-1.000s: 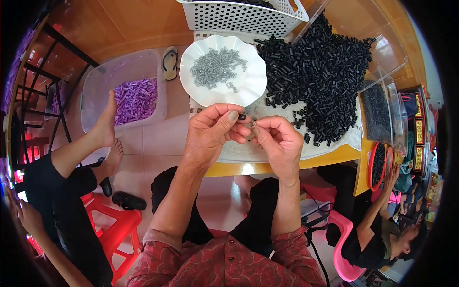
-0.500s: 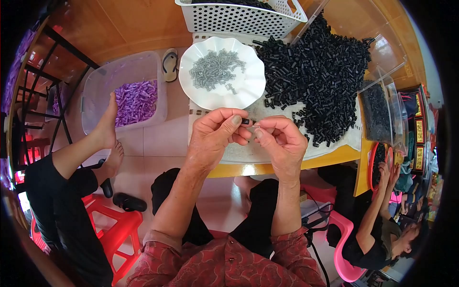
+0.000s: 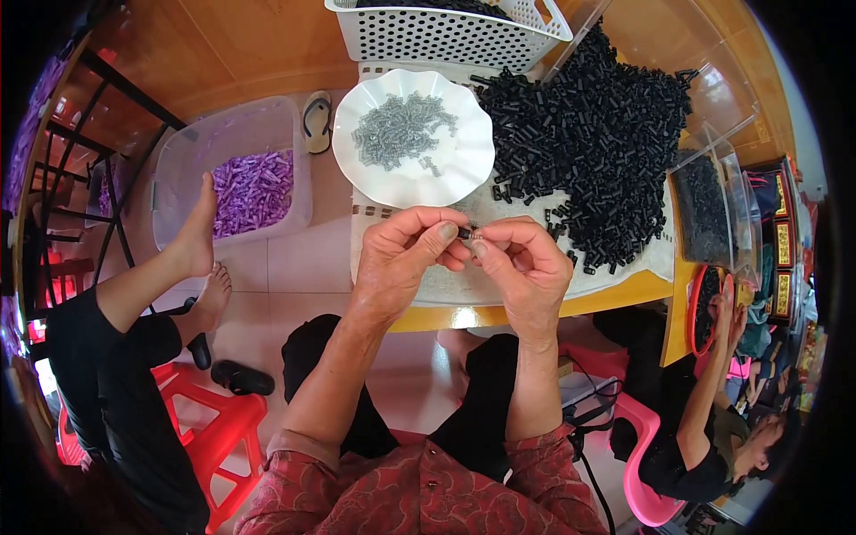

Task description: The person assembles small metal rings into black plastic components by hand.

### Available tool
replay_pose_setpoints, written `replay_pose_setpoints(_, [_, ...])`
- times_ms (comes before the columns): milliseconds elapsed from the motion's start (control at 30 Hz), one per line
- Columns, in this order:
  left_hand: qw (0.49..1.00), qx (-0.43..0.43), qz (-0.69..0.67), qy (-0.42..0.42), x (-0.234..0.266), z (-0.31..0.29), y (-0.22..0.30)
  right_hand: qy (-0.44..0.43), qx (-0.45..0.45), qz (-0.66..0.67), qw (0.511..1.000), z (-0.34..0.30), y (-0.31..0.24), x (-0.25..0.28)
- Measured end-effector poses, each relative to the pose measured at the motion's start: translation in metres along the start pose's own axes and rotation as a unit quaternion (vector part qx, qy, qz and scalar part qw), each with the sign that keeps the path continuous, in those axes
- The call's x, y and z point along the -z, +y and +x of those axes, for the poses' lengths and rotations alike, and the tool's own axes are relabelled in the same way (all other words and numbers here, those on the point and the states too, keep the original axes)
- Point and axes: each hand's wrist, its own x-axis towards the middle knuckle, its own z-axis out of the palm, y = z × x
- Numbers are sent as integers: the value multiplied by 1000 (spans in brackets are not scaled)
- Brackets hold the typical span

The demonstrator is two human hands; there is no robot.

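Note:
My left hand [image 3: 408, 254] pinches a small black cylindrical piece [image 3: 464, 234] between thumb and index finger, near the table's front edge. Against its right end, my right hand [image 3: 524, 267] holds a tiny metal spring [image 3: 476, 237] in its fingertips. The spring and the black piece touch or nearly touch; the fingers hide part of both. Beyond my hands stands a white scalloped plate [image 3: 477, 174] bearing a heap of small silvery springs [image 3: 401, 129]. A large pile of black pieces [image 3: 597, 134] spreads over the cloth to the right of the plate.
Behind the plate is a white perforated basket [image 3: 446, 37] with black pieces. A clear bin [image 3: 169, 192] of purple parts stands on the floor at left, beside another person's bare feet [image 3: 207, 223]. At right, a person's hands reach to a red tray [image 3: 696, 312].
The spring and the black piece have come closer together, and the black piece has shifted slightly right and down. My hands otherwise keep the same place and pinch.

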Motion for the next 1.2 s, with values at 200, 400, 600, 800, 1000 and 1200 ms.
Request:
replay_pose_setpoints(200, [1000, -1, 6, 8, -1, 0, -3, 6, -12, -1, 1000, 0, 0, 1])
replay_pose_setpoints(400, [999, -11, 22, 29, -3, 0, -3, 13, -7, -9, 1000, 0, -1, -3])
replay_pose_setpoints(600, [1000, -2, -21, 9, -3, 1, -5, 17, -12, 0, 1000, -1, -1, -2])
replay_pose_setpoints(800, [996, 20, -88, -19, 3, 1, -8, 7, -2, -25, 1000, -1, 0, -1])
replay_pose_setpoints(1000, [989, 42, -142, -27, 4, 2, -8, 0, -1, -24, 1000, -1, -3, -1])
replay_pose_setpoints(1200, [987, 28, -159, -22, 3, 2, -12, 20, -13, -8, 1000, -1, -3, -4])
